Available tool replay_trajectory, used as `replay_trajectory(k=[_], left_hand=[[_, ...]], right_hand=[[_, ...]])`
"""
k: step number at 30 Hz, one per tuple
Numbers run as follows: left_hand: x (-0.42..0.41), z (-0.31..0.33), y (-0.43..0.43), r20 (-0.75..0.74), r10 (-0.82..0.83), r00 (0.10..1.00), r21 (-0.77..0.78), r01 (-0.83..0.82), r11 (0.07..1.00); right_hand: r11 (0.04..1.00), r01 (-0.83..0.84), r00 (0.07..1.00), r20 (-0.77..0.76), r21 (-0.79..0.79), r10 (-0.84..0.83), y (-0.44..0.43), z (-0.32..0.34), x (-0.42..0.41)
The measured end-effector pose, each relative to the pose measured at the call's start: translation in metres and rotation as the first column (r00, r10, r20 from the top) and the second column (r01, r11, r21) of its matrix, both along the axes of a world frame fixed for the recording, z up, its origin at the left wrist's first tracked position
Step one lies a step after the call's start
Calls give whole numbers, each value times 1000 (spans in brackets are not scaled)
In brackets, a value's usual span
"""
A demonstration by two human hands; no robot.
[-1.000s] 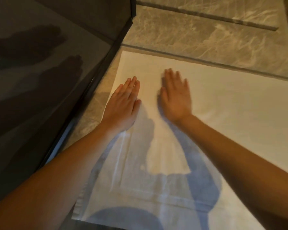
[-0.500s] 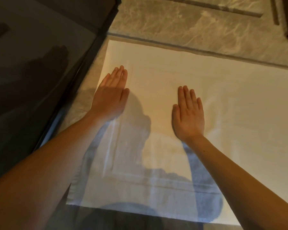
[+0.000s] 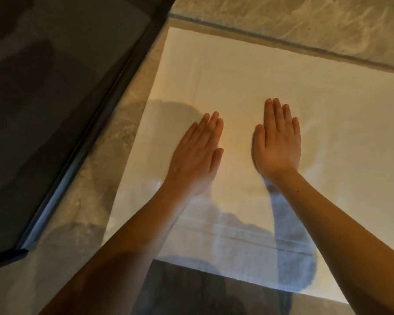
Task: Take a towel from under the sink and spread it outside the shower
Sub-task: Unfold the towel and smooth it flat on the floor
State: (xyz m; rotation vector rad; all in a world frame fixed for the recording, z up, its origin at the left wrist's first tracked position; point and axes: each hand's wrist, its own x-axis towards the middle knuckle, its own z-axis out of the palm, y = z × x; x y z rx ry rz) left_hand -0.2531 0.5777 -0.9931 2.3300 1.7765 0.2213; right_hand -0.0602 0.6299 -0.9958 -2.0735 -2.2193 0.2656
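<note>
From my feed the white bath towel (image 3: 282,71) fills most of the view; it lies flat and unfolded on the floor, just beside the shower. Its long axis seems to run left to right across my picture, following the dark joint line (image 3: 282,43) behind its far edge; its right end runs out of frame, so I cannot see the full length. The left short edge lies alongside the shower's dark frame (image 3: 114,87), apart from it, with a strip of floor between; the near hem carries a woven band (image 3: 248,241) and crosses the bottom of the view. Left of the frame stands the tinted shower glass (image 3: 43,98), dim, with blurred dark reflections in it. The floor (image 3: 109,173) is veined grey-beige marble tile, showing beside the towel and beyond the joint line. Both hands rest palm down on the towel near its left end, fingers straight and close together, gripping nothing; the left hand (image 3: 196,153) and right hand (image 3: 276,144) sit side by side with a gap of bare cloth between them; the forearms cast blue-grey shadows on the cloth.
</note>
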Motion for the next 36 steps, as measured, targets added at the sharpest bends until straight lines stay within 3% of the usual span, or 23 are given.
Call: replay_trajectory(k=[6, 20, 25, 27, 31, 36], left_hand=[[-76, -1, -32, -30, 101, 994, 7, -101, 995], [-77, 0, -33, -50, 110, 993, 23, -109, 994], [-76, -1, -32, -54, 107, 993, 48, -105, 993], [-75, -1, -31, -93, 97, 991, 49, -93, 994], [-76, -3, -30, -108, 96, 989, 52, -90, 995], [-78, -5, -29, -58, 115, 992, 54, -112, 992]], right_hand=[[1000, 2, 1000, -11, 1, -2, -1, 2, -1], [999, 36, 998, -46, -19, -37, -2, 19, -25], [973, -230, 959, -167, 19, 229, -51, 30, -104], [958, -286, 949, -147, -19, 281, -70, 23, -128], [955, -296, 954, -53, -22, 295, -81, 7, -128], [974, -228, 971, -76, 5, 228, -88, 4, -87]])
